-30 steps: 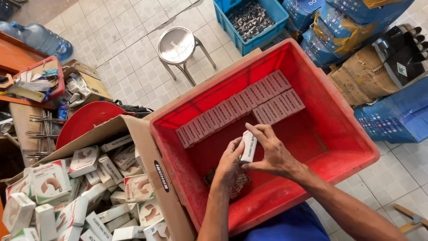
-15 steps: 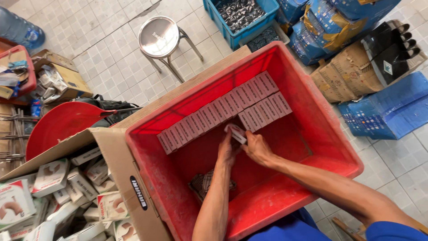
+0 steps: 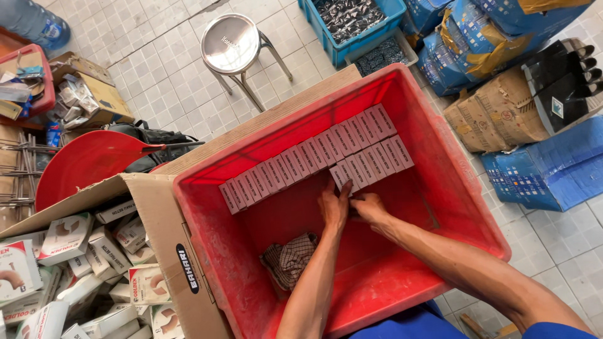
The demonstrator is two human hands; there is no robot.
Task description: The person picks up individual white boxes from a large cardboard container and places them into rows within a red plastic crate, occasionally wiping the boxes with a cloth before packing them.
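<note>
Both my hands reach into a big red plastic crate (image 3: 452, 182). Small pinkish boxes stand on edge in two rows along its far side: a long row (image 3: 301, 160) and a shorter row (image 3: 377, 162) in front. My left hand (image 3: 334, 206) presses flat against the left end box (image 3: 340, 174) of the short row. My right hand (image 3: 369, 208) lies beside it with its fingers curled at the base of the same box. A checked cloth (image 3: 289, 258) lies on the crate floor near my left forearm.
An open cardboard carton (image 3: 151, 207) of white and pink boxes stands left of the crate. Behind are a metal stool (image 3: 232, 44), a red dish (image 3: 88, 163) and a blue bin (image 3: 352, 25). Blue crates and brown bundles (image 3: 496, 113) fill the right side.
A second ago my hands held a small box upright above the crate floor. They carried it forward to the short row and set it at the row's left end.
</note>
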